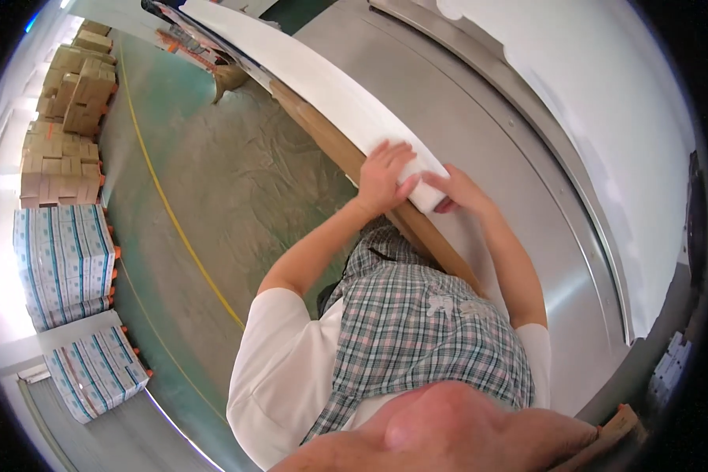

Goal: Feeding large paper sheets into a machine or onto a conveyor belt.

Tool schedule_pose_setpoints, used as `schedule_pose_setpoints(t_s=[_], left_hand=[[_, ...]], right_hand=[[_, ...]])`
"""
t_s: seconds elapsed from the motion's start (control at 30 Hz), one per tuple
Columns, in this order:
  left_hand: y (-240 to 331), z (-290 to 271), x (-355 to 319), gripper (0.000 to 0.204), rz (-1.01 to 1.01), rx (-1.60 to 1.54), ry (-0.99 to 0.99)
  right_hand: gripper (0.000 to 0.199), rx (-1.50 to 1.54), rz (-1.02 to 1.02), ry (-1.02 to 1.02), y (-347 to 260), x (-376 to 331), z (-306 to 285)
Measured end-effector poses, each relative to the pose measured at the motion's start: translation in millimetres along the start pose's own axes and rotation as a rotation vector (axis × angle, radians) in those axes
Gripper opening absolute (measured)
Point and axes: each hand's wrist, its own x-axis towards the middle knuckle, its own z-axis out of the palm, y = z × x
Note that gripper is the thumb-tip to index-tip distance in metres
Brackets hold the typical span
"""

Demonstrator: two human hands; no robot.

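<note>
A long white roll of sheet material [342, 98] lies along the near edge of a metal table [480, 102], its near end beside my body. Curved over the top of the roll, close to that end, is my left hand [384, 179]; its fingers are slightly blurred. My right hand [458, 189] grips the end itself, thumb on top and fingers around the underside. The two thumbs point toward each other. A brown strip [318, 130] runs along the table edge below the roll, next to my left wrist and apron. Whether the roll has a core is hidden.
White sheet material [598, 102] hangs or lies beyond a metal rail [543, 157] on the right. To the left, a green floor [236, 181] carries a yellow line [169, 200]. Stacked brown cartons [59, 169] and blue-and-white cartons [64, 256] stand along the far left.
</note>
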Motion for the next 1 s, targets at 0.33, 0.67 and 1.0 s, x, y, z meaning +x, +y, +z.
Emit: schedule_pose_setpoints(t_s=[0.33, 0.67, 1.0], left_hand=[[-128.3, -66.1, 72.1, 0.029, 0.081, 0.09, -0.271], [-219.8, -53.8, 102.9, 0.044, 0.2, 0.218, -0.584], [-215.9, -62.4, 102.0, 0.042, 0.143, 0.212, -0.617]], right_hand=[[0.043, -0.164, 0.032, -0.037, -50.5, 72.3, 14.5], [0.056, -0.159, -0.193, -0.071, -112.9, 141.7, 21.1], [0.072, -0.31, -0.095, -0.157, -123.7, 149.1, 35.2]])
